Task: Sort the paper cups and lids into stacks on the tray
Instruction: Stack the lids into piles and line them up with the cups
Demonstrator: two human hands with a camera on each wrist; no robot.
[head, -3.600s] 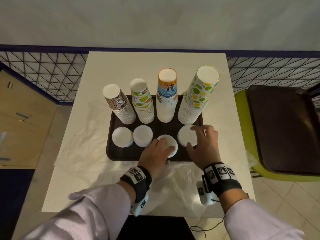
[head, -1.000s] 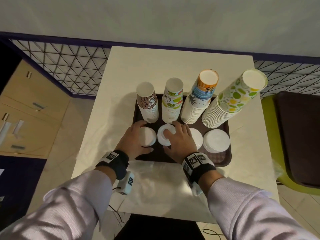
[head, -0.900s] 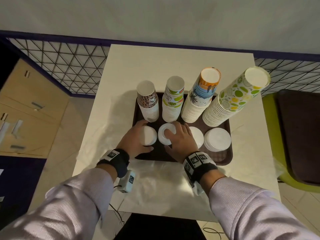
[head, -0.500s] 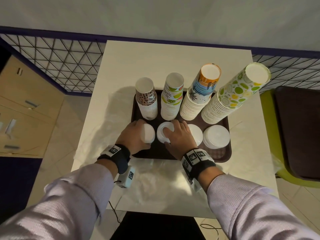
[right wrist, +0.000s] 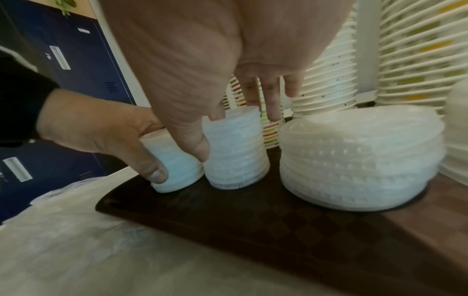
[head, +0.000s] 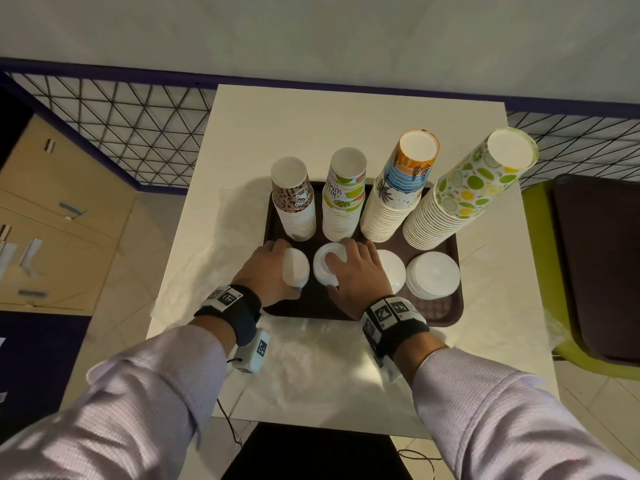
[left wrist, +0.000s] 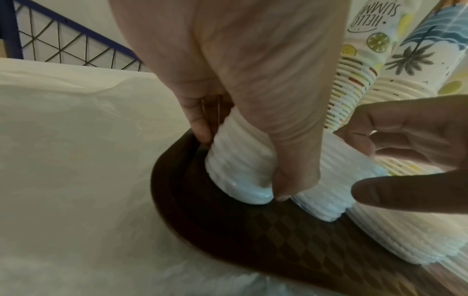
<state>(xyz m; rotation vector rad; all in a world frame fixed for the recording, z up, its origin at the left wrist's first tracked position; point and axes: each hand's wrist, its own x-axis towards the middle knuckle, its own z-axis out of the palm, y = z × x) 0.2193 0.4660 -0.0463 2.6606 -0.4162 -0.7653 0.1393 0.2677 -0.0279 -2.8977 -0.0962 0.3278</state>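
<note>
Paper cups stand upside down in 4 stacks along the far side of the brown tray [head: 446, 317], which lies on a pale table [head: 311, 119]. From the person's left they are the leopard-print stack [head: 294, 206], the "Hello Summer" stack [head: 343, 199], the orange-and-blue palm stack [head: 398, 192] and the tallest, the green citrus stack [head: 464, 192]; these last 2 appear to tilt toward the right in the head view. In front of them sit 4 white lid stacks, one before each cup stack.

The left hand [head: 268, 271] grips the leftmost lid stack [head: 296, 270], thumb on its near side and fingers curled round the far side; in the left wrist view that stack [left wrist: 240, 166] leans, its bottom edge resting on the tray floor close to the rounded corner. The right hand [head: 356, 275] grips the second lid stack [head: 325, 268], its thumb [right wrist: 195, 144] down between the 2 small stacks and its fingers draped over the top and far side (the fingertips reach down behind it). The 2 held stacks stand just beside each other.

To the right, the third lid stack [head: 393, 271] is partly hidden by the right hand, and the widest lid stack [head: 433, 275] sits near the tray's right edge. Crumpled clear plastic [head: 311, 358] lies on the table between the tray and the person. A green chair [head: 540, 271] carrying another dark tray [head: 599, 265] stands to the right of the table.
</note>
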